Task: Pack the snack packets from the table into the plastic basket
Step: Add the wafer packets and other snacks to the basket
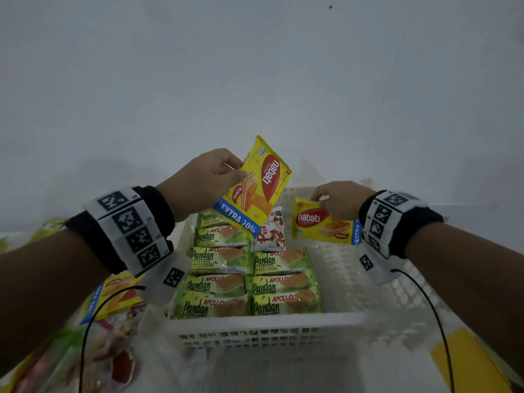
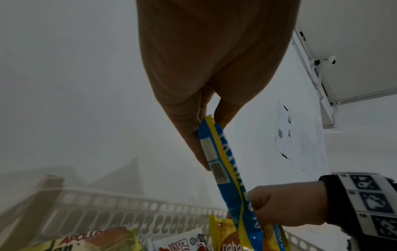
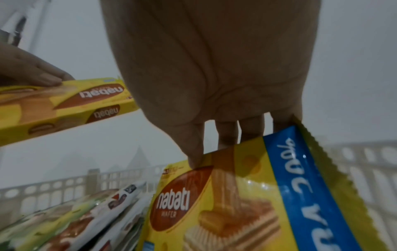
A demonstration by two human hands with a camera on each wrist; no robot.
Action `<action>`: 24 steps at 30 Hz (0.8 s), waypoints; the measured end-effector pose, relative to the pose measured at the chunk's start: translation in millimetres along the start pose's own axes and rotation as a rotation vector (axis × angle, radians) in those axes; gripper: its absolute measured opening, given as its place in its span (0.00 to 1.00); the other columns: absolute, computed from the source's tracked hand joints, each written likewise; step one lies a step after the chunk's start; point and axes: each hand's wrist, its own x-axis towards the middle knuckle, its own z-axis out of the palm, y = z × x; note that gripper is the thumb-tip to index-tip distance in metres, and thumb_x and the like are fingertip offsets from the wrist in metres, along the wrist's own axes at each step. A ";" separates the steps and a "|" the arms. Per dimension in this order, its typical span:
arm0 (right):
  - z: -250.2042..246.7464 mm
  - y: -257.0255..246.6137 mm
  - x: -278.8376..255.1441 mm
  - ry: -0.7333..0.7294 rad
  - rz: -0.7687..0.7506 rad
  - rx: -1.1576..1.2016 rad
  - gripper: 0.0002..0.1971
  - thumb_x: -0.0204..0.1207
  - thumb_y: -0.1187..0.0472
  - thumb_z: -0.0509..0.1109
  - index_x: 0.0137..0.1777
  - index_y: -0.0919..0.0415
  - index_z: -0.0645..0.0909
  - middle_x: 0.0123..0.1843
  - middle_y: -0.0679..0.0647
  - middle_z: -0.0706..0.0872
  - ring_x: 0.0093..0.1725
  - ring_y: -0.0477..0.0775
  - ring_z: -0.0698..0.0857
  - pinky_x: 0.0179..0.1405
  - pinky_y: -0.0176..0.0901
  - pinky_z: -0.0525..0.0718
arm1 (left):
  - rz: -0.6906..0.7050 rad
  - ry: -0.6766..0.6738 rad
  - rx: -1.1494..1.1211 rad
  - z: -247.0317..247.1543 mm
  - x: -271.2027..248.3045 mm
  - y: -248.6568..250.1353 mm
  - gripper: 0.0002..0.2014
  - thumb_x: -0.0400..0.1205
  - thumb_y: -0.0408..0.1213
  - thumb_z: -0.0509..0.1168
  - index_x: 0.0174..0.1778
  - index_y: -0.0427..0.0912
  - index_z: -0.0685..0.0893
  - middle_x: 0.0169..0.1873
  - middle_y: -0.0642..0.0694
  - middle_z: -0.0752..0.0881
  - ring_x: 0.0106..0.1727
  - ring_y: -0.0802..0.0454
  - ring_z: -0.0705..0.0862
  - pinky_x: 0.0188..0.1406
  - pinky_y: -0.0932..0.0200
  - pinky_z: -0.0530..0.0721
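Note:
My left hand pinches a yellow Nabati wafer packet by its side and holds it tilted above the back of the white plastic basket. In the left wrist view that packet shows edge-on under my left hand. My right hand holds a second Nabati packet by its top edge over the basket's bare right half; its fingers curl behind that packet. Green Pandan cake packets fill the basket's left and middle, with a white packet behind them.
More snack packets lie on the table left of the basket, partly under my left forearm. A yellow flat item lies at the lower right. A plain white wall rises behind the basket. Cables hang from both wristbands.

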 end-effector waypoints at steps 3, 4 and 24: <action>7.4 -2.5 7.7 -0.044 0.001 -0.044 0.18 0.90 0.61 0.57 0.76 0.48 0.78 0.77 0.54 0.79 0.59 0.53 0.78 0.52 0.44 0.77 | -0.011 -0.005 0.012 -0.3 0.4 -2.8 0.07 0.88 0.44 0.66 0.57 0.45 0.81 0.49 0.41 0.92 0.53 0.28 0.87 0.50 0.34 0.86; 9.9 -3.1 9.9 -0.056 -0.003 -0.049 0.18 0.91 0.61 0.57 0.76 0.49 0.79 0.78 0.54 0.79 0.62 0.54 0.79 0.53 0.43 0.77 | -0.011 -0.006 0.013 -0.3 0.8 -3.2 0.08 0.88 0.44 0.65 0.58 0.44 0.81 0.47 0.42 0.92 0.49 0.30 0.88 0.49 0.34 0.85; 66.8 13.3 35.2 -0.186 -0.080 -0.447 0.48 0.68 0.48 0.85 0.84 0.47 0.62 0.72 0.60 0.75 0.65 0.65 0.82 0.55 0.55 0.83 | -0.025 -0.012 0.030 4.0 10.5 -11.4 0.10 0.89 0.42 0.65 0.60 0.40 0.81 0.48 0.44 0.92 0.48 0.42 0.91 0.47 0.45 0.87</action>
